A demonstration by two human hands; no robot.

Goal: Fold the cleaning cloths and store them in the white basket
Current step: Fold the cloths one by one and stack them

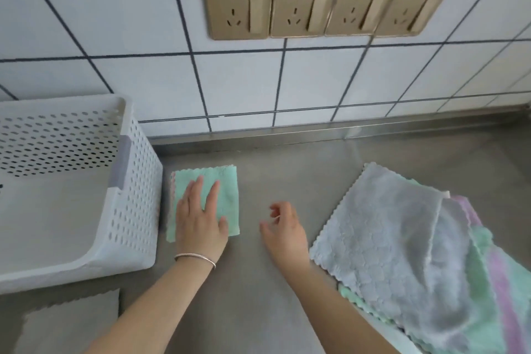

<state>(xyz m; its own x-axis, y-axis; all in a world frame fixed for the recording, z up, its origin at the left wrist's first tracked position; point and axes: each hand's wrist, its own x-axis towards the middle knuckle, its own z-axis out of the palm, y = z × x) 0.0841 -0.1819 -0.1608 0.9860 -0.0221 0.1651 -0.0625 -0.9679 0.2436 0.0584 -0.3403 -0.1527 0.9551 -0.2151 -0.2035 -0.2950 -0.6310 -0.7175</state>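
Right now the person's left hand (198, 224) is lying palm-down on a small mint-green microfibre cloth folded into a rectangle (214, 195), its grip fully open with the fingers spread flat and pressing on the fabric rather than closing around it; a thin silver bracelet (195, 258) is circling that wrist. The folded cloth is resting on the brushed stainless-steel bench (258, 310), just beside the right-hand wall of the white perforated plastic basket (135, 195), which is standing at the left and showing a bare floor where its inside is visible. The right hand (283, 231) is hovering over bare steel between the folded cloth and the pile to the right, its grip loosely half-open with the fingers curled and holding nothing. At the right edge a loose stack of unfolded cloths is lying on the bench, with a pale grey-blue scalloped-edge cloth (382, 238) on top and mint-green and lilac cloths (494, 276) peeking out beneath it. Behind the bench, a white tiled wall with dark grout (115, 23) is carrying a row of four gold-coloured power sockets (327, 1).
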